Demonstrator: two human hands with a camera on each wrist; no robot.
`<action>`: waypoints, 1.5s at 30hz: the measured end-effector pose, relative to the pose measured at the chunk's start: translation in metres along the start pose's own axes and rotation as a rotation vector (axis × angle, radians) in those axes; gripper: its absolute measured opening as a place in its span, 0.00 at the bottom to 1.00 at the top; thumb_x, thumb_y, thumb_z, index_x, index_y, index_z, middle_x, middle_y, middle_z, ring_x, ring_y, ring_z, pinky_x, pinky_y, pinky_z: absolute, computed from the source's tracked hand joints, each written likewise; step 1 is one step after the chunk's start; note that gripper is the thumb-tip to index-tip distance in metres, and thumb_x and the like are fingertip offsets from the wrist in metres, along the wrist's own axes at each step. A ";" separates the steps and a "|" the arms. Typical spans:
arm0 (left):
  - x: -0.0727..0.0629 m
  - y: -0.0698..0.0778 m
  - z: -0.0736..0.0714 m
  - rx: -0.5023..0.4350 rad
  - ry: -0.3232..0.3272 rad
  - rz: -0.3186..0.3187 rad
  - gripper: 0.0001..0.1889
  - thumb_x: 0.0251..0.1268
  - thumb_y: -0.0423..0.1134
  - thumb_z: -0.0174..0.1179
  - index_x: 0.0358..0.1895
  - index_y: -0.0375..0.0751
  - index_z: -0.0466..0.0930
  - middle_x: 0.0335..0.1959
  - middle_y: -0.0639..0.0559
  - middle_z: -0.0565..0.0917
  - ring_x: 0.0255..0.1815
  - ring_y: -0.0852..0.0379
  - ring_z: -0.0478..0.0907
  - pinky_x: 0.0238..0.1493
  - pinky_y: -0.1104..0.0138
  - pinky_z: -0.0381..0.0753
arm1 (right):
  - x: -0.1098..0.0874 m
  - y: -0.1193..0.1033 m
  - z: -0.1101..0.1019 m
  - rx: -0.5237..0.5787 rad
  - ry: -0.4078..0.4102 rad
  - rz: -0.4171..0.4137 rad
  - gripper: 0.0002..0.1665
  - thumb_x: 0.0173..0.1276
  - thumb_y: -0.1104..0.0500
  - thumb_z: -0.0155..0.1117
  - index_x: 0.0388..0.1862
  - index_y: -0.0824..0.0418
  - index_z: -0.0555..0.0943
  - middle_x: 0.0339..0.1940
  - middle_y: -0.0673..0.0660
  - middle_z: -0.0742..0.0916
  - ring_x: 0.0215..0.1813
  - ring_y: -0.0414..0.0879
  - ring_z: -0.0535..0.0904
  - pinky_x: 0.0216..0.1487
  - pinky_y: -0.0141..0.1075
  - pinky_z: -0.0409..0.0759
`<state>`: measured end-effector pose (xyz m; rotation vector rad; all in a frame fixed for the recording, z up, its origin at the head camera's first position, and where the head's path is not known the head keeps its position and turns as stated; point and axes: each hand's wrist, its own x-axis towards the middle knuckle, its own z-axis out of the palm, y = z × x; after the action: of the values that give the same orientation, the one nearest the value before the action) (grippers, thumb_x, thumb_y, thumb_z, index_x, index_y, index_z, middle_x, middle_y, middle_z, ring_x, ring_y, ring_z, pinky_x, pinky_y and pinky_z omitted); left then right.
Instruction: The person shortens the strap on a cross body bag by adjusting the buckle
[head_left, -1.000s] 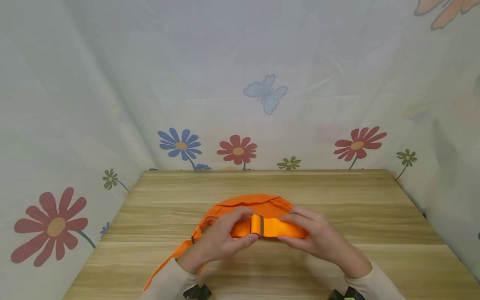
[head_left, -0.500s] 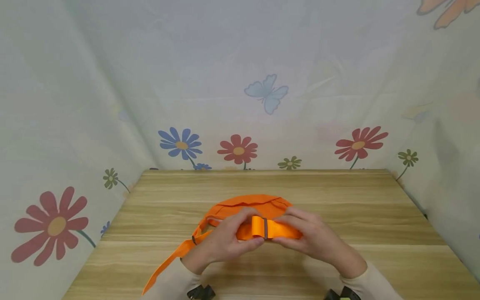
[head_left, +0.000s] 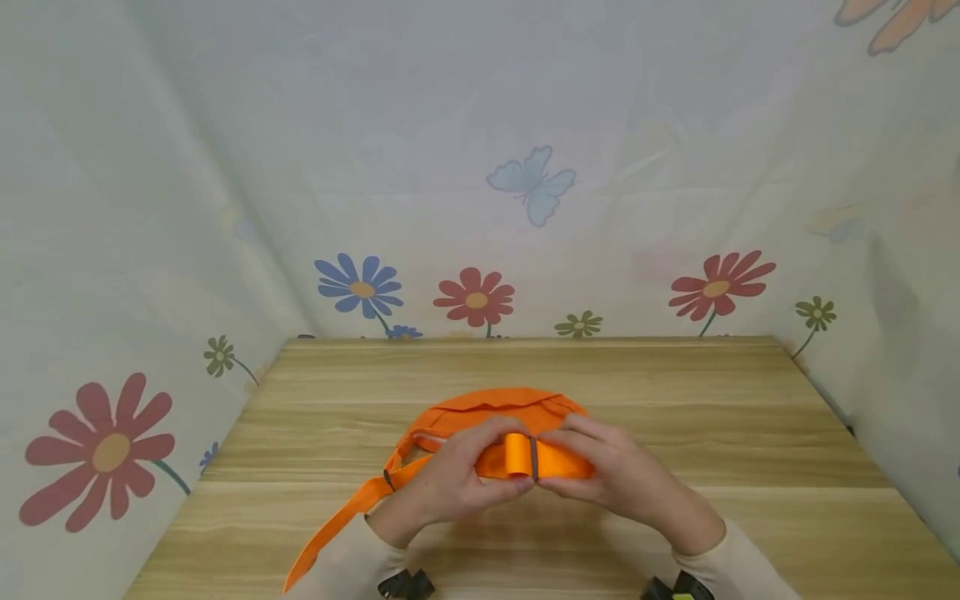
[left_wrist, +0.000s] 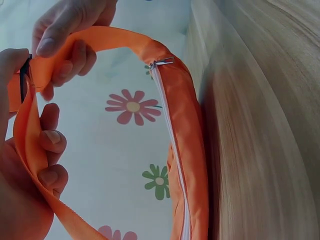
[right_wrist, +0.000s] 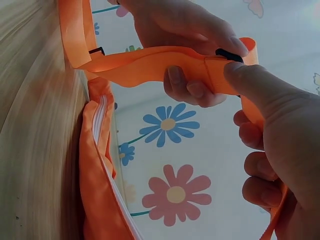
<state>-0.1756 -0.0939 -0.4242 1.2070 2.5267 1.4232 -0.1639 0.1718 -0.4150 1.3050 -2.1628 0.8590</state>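
Note:
An orange waist bag (head_left: 510, 402) rests on the table, its white zipper (left_wrist: 166, 110) running along it in the left wrist view. Above its near side, the orange strap (head_left: 566, 461) is lifted and passes through a dark slider buckle (head_left: 535, 457), where it forms a small loop (head_left: 517, 454). My left hand (head_left: 459, 477) grips the strap left of the slider, its thumb right by the buckle. From the other side my right hand (head_left: 626, 475) pinches the strap, fingertips close at the slider. A second dark buckle (right_wrist: 96, 51) sits farther along the strap.
The wood-grain table (head_left: 750, 417) spreads around the bag. Behind and beside it hangs a pale cloth (head_left: 420, 167) printed with flowers. A free length of strap (head_left: 330, 533) trails along my left forearm toward the table's front.
My right hand has moved left along the strap to the slider. The slider and its loop have shifted slightly right, and my left hand also moved a little right. The bag stays put.

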 end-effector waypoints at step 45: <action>-0.003 -0.006 -0.008 -0.098 -0.029 0.039 0.29 0.67 0.38 0.76 0.67 0.40 0.73 0.59 0.44 0.88 0.52 0.61 0.85 0.57 0.65 0.89 | -0.014 0.006 -0.004 0.009 0.051 0.047 0.21 0.74 0.48 0.75 0.59 0.57 0.86 0.49 0.50 0.87 0.45 0.40 0.82 0.55 0.22 0.82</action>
<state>-0.1806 -0.1036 -0.4249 1.2579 2.3974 1.5065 -0.1627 0.1848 -0.4230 1.2277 -2.1595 0.9115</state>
